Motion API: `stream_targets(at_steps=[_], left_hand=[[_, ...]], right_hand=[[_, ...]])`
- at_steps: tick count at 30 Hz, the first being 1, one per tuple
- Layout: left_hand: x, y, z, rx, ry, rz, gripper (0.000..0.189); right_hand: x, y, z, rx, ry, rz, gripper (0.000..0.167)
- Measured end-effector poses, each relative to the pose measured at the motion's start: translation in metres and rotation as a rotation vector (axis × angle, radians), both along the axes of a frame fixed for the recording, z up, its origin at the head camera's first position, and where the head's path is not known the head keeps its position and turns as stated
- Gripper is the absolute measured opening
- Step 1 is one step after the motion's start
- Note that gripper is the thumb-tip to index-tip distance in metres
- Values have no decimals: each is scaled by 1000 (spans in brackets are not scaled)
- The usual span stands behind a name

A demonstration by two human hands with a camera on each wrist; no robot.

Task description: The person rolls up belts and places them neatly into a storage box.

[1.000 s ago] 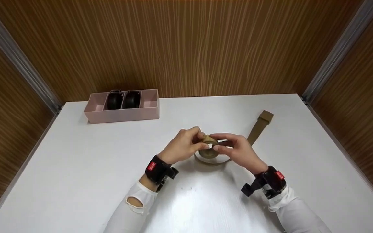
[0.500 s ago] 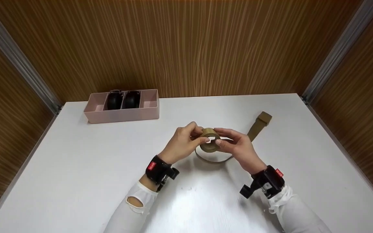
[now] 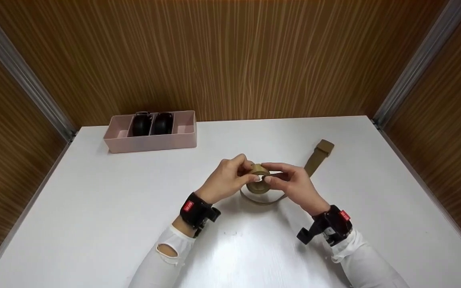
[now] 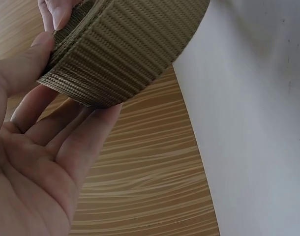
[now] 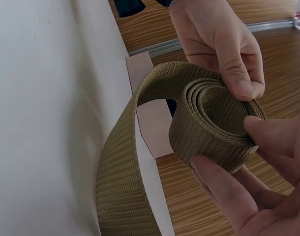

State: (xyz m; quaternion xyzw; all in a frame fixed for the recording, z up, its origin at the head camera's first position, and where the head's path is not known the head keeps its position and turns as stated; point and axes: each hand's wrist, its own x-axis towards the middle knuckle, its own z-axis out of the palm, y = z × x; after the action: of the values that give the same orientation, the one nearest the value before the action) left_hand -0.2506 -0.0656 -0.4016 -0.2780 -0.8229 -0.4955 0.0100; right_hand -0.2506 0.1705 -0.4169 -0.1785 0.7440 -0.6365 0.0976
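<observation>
An olive-brown webbing belt (image 5: 209, 142) is partly wound into a hollow coil of several layers. My left hand (image 3: 224, 180) pinches the coil's left side, thumb at its inner edge and fingers on the outer face, as the left wrist view shows close up. On the opposite side, my right hand (image 3: 294, 186) pinches the coil between thumb and fingers. From the coil the unwound strap (image 5: 123, 187) sweeps round in a wide loop below. Its tail runs off to the back right and ends in a squarish brown end piece (image 3: 324, 147) on the table.
A pink divided box (image 3: 152, 142) stands at the back left, with two rolled black items (image 3: 162, 123) in its middle compartments. The white table (image 3: 94, 208) is bounded by wood-grain panels (image 3: 230, 60) at the back and sides.
The coil rose a little and came back down between both hands. The tail's end piece has slid slightly toward the hands. The pink box has not moved.
</observation>
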Motion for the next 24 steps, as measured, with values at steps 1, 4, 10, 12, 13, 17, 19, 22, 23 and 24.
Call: stream_targets(at_steps=[1, 4, 10, 12, 13, 17, 19, 22, 23, 24], left_hand=[[0, 0, 0, 13, -6, 3, 22], [-1, -1, 1, 47, -25, 14, 24], [0, 0, 2, 89, -6, 15, 23], [0, 0, 3, 85, 20, 16, 22], [0, 0, 3, 81, 30, 13, 22], [1, -1, 3, 33, 49, -3, 20], [1, -1, 3, 3, 48, -16, 20], [0, 0, 2, -18, 36, -30, 19], [0, 0, 1, -14, 30, -32, 19], [0, 0, 1, -5, 21, -33, 19]], right_hand=[[0, 0, 0, -34, -23, -8, 44], [1, -2, 1, -116, -73, -32, 45], [2, -1, 3, -166, -114, -41, 47], [1, 0, 4, -129, -92, -31, 47], [0, 1, 4, -102, -75, -26, 46], [-1, 3, 6, 42, 16, 7, 42], [-2, 4, 6, 105, 60, 28, 40], [-2, 4, 6, 148, 103, 43, 38], [-2, 4, 6, 147, 108, 39, 37], [-2, 3, 6, 134, 99, 34, 37]])
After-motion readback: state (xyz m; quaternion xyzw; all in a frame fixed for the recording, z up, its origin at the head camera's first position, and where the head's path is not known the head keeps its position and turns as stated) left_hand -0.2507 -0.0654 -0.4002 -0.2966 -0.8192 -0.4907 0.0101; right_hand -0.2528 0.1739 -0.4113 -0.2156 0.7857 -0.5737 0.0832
